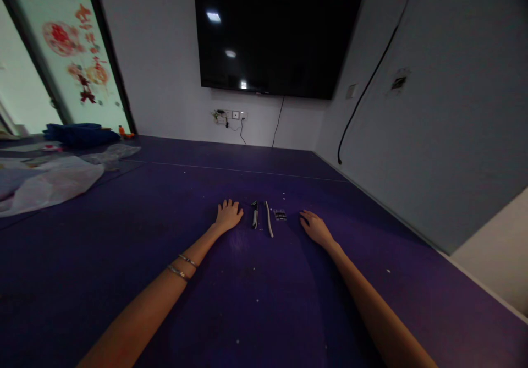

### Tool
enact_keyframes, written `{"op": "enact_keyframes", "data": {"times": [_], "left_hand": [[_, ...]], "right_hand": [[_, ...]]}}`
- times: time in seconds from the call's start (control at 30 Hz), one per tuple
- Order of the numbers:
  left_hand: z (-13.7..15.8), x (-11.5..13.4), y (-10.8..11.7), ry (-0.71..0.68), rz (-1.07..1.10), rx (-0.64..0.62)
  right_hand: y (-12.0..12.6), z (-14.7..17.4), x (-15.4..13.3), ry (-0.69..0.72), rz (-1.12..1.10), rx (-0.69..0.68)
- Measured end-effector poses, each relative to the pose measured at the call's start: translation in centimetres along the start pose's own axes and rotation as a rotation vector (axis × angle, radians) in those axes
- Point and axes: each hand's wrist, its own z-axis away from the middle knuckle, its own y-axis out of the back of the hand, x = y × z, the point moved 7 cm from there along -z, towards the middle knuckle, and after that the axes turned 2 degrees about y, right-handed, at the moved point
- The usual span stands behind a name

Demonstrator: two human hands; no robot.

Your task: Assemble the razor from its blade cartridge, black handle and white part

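My left hand (228,215) lies flat on the purple surface (256,313), fingers spread, holding nothing. Just right of it is a narrow dark-and-silver object (255,215), perhaps a folding razor; its exact kind is unclear. Beside that lies a slim, slightly curved pale handle-like piece (269,219). A small flat packet (280,214), dark with a clear look, rests further right. My right hand (315,228) is laid on the surface to the right of the packet, fingers stretched out and apart from it, with nothing in them. Neither hand touches these items.
A crumpled translucent plastic sheet (58,184) and a dark blue cloth bundle (80,134) are at the far left. A small orange object (122,131) stands near the door. A wall-mounted television (276,38) hangs ahead; a black cable (367,87) dangles along the right wall.
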Motion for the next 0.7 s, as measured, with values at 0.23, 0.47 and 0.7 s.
{"op": "enact_keyframes", "data": {"times": [0.23,0.47,0.7], "left_hand": [[0.1,0.0,0.1,0.003,-0.006,-0.01],[-0.2,-0.2,-0.3,-0.011,0.023,0.018],[0.0,0.7,2.2,-0.002,0.066,0.167]], "right_hand": [[0.1,0.1,-0.2,0.025,-0.014,0.027],[0.2,0.1,-0.4,0.031,-0.007,0.058],[0.1,0.1,-0.2,0.016,-0.016,0.051]]}}
